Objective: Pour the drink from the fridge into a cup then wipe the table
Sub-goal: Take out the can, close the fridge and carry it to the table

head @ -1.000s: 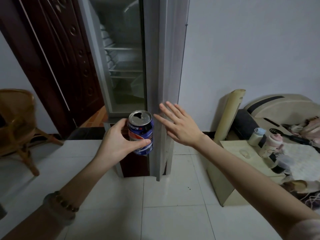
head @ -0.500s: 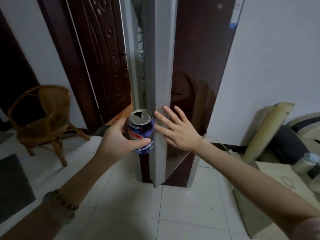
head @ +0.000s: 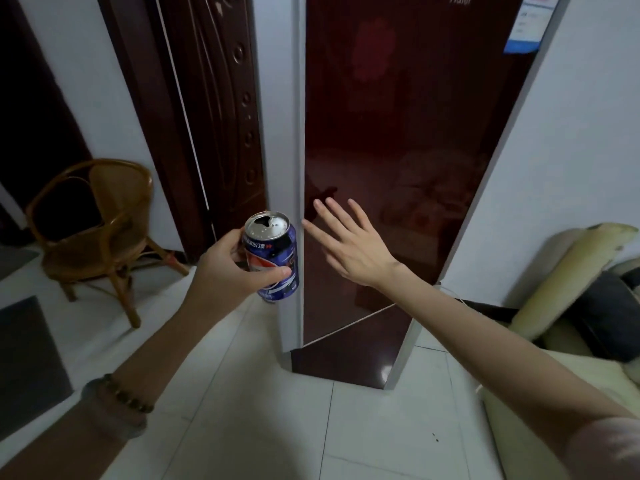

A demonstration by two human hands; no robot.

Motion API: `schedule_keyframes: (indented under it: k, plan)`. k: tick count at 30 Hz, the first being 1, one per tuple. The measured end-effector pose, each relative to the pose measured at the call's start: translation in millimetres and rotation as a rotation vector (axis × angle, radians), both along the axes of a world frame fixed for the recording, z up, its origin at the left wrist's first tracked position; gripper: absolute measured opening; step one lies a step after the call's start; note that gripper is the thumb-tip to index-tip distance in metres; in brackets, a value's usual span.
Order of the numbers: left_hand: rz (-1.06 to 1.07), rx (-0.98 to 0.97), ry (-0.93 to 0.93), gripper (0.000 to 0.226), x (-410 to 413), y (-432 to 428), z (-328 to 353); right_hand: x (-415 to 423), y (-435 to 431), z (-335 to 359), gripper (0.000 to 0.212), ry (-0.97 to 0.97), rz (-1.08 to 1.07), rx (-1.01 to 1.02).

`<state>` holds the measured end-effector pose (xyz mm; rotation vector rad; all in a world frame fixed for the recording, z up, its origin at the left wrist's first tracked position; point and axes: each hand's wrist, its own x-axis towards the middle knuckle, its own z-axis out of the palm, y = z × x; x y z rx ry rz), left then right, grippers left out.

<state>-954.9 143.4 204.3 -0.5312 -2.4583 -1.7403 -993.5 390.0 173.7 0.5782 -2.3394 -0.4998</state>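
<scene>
Head view: your left hand [head: 227,268] is wrapped around the blue cola can [head: 272,256], thumb across the front, can upright with a slight tilt, its top already open. Can sits just beside the fridge door's [head: 398,168] grey left edge. Your right hand [head: 349,242] is spread flat, fingers [head: 332,211] fanned, at the dark red door panel near that edge; contact can't be confirmed. Beaded bracelet [head: 126,396] on left wrist. Wicker chair [head: 100,223] stands on the tile floor [head: 277,427] at left, by the wooden door [head: 214,109].
</scene>
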Motion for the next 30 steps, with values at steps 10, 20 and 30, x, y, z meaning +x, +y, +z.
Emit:
schedule_keyframes:
  k: [10, 20, 30]
  plan:
    - [-0.050, -0.066, 0.039, 0.053, -112.2, -18.3, 3.6, -95.7, -17.4, -2.9, 0.059, 0.009, -0.047, -0.008]
    - [-0.191, -0.115, 0.037, 0.066, -225.5, -21.6, 8.9, -178.1, -26.1, -15.2, 0.061, 0.044, -0.183, -0.066]
    - [-0.185, -0.152, 0.121, 0.063, -293.1, -4.0, 12.3, -234.2, -2.3, -17.2, 0.063, -0.024, -0.253, -0.042]
